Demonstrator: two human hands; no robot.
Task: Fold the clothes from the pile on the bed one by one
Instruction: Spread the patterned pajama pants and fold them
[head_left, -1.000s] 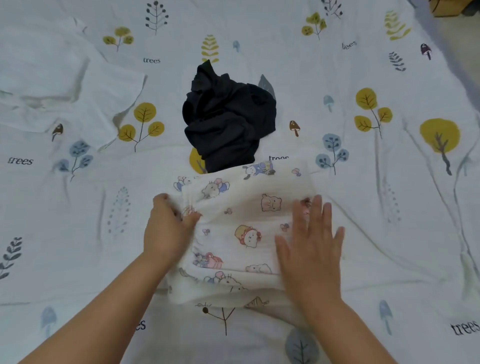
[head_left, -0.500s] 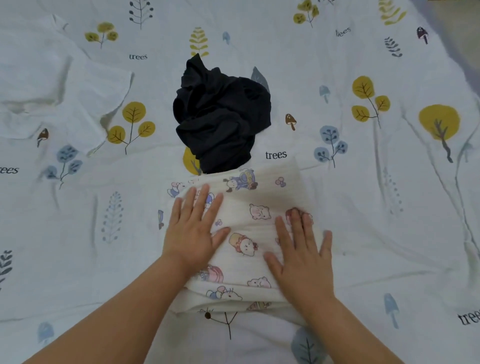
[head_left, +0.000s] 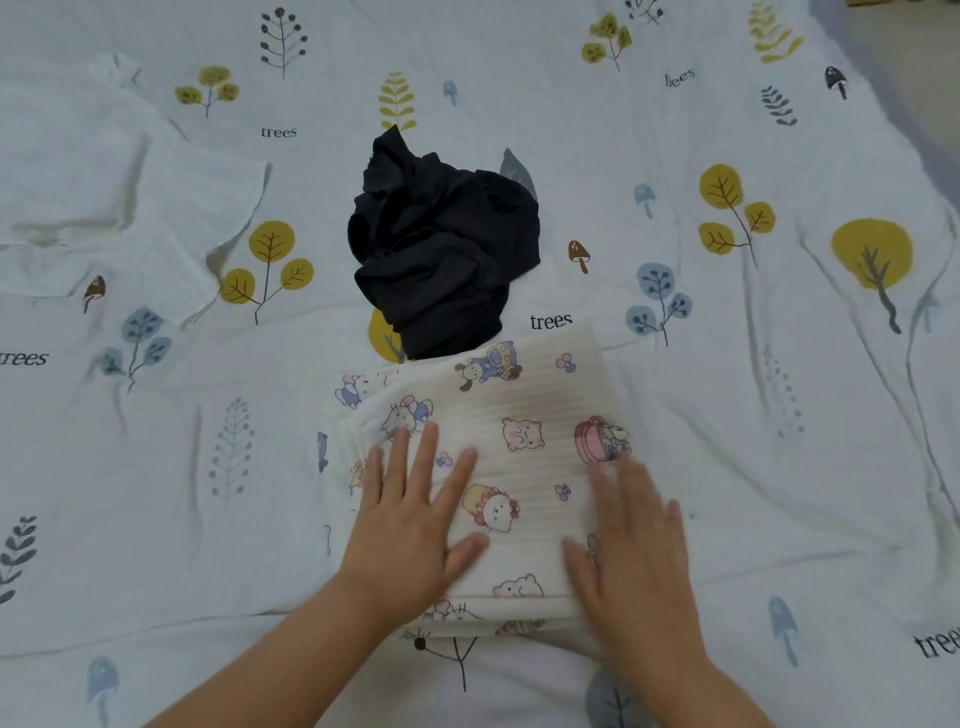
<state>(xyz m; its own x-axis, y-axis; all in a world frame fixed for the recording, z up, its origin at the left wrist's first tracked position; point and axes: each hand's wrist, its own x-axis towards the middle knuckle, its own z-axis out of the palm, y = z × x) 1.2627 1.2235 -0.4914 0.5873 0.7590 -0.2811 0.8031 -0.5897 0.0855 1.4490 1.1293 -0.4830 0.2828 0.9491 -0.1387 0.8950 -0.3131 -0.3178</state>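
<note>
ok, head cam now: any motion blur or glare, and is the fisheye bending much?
Head view: right hand smeared by motion blur, left hand mostly sharp; folded cartoon-print garment and crumpled dark garment in focus. Soft even light, faint shadows, no glare. Wide-angle bending shows toward the edges of the bedsheet.

Bare forearms and hands, no sleeves showing.
</note>
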